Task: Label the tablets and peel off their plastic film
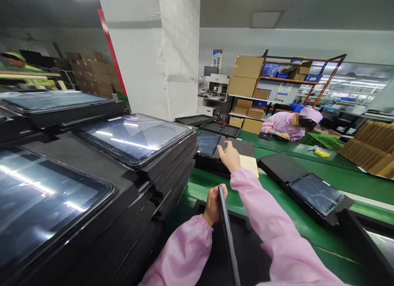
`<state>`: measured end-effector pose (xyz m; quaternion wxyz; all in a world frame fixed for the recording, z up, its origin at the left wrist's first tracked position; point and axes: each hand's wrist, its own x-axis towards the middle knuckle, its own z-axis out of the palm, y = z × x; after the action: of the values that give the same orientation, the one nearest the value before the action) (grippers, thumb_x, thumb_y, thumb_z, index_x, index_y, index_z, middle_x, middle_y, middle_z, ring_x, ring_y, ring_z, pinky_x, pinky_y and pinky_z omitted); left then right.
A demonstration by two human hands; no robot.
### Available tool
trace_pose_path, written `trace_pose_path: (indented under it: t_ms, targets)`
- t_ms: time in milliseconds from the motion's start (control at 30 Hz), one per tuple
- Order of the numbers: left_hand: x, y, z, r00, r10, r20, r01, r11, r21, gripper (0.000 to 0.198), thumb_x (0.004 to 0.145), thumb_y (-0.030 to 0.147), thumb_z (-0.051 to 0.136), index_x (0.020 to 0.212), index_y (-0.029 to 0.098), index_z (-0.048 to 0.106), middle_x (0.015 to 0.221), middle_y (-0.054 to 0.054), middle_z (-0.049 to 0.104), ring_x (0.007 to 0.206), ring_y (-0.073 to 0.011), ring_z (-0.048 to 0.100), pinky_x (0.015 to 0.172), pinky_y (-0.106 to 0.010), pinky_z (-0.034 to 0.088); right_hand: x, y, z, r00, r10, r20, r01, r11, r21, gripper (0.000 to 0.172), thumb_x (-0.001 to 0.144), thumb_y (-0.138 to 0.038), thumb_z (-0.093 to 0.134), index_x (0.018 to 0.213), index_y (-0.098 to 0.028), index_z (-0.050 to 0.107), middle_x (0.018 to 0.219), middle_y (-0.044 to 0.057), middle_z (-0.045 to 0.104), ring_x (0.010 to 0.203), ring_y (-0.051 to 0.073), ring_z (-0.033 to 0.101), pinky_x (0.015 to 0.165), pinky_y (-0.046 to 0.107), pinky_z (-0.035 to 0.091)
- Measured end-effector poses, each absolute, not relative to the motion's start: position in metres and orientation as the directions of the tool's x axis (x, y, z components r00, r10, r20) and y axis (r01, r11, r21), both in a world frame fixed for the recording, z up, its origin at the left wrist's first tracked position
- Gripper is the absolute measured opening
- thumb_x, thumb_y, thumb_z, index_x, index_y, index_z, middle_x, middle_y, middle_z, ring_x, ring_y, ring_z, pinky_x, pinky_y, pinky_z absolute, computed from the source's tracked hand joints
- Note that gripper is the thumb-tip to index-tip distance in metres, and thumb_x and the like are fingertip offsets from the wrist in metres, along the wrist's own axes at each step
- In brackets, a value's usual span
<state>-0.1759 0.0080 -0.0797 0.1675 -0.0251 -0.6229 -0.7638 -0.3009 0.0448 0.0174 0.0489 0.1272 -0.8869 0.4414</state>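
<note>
Steady the slim, flat black panel (228, 232) on edge, left hand (213, 204) pinching it, right hand (230, 157) spread toward twelve o'clock.

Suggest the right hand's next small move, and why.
I'd probably bring the right hand over to the panel to steady it. Only the left hand holds it, near its far end, edge-on to the camera; the right is off it, out by the dotted sheet, with nothing visible in its fingers.
</note>
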Motion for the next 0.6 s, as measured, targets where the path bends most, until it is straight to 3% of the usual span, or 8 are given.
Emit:
trace_pose_path:
  t_ms: [133, 233, 367, 600]
  targets:
    - [-0.179, 0.012, -0.072, -0.933, -0.211, 0.292, 0.325, -0.141, 0.935, 0.072, 0.069, 0.095, 0.028, 0.053, 0.025, 0.037, 0.043, 0.004, 0.031, 0.046, -0.0131, 0.027, 0.05, -0.032, 0.022, -0.248, 0.106, 0.025, -0.928, -0.316, 0.198, -0.339, 0.491, -0.802, 0.022, 0.094, -0.036, 0.052, 0.1, -0.018, 0.063, 0.056, -0.003, 0.056, 0.06, 0.02, 0.063, 0.065, 0.029, 0.049]
    - [-0.182, 0.017, -0.069, -0.929, -0.195, 0.314, 0.34, -0.113, 0.934, 0.072, 0.07, 0.095, 0.031, 0.053, 0.025, 0.037, 0.044, 0.005, 0.03, 0.046, -0.0122, 0.027, 0.049, -0.031, 0.022, -0.192, 0.153, 0.017, -0.897, -0.422, 0.134, -0.321, 0.41, -0.854, 0.045, 0.092, -0.054, 0.041, 0.1, -0.016, 0.064, 0.049, -0.005, 0.05, 0.044, 0.016, 0.053, 0.05, 0.027, 0.045]
    - [-0.183, 0.03, -0.062, -0.927, -0.164, 0.338, 0.355, -0.088, 0.931, 0.075, 0.066, 0.098, 0.031, 0.051, 0.025, 0.037, 0.045, 0.005, 0.031, 0.046, -0.0117, 0.027, 0.048, -0.03, 0.022, -0.122, 0.188, 0.0, -0.859, -0.508, 0.068, -0.197, 0.206, -0.959, 0.064, 0.089, -0.064, 0.046, 0.126, -0.013, 0.053, 0.055, -0.006, 0.049, 0.045, 0.015, 0.049, 0.047, 0.026, 0.044]
    - [-0.176, 0.04, -0.058, -0.912, -0.128, 0.39, 0.4, -0.064, 0.914, 0.076, 0.065, 0.098, 0.034, 0.051, 0.024, 0.039, 0.046, 0.005, 0.033, 0.047, -0.0115, 0.027, 0.048, -0.03, 0.024, -0.083, 0.192, -0.011, -0.833, -0.538, 0.131, -0.274, 0.195, -0.942, 0.056, 0.094, -0.049, 0.049, 0.14, -0.017, 0.044, 0.062, -0.005, 0.049, 0.055, 0.015, 0.049, 0.056, 0.027, 0.042]
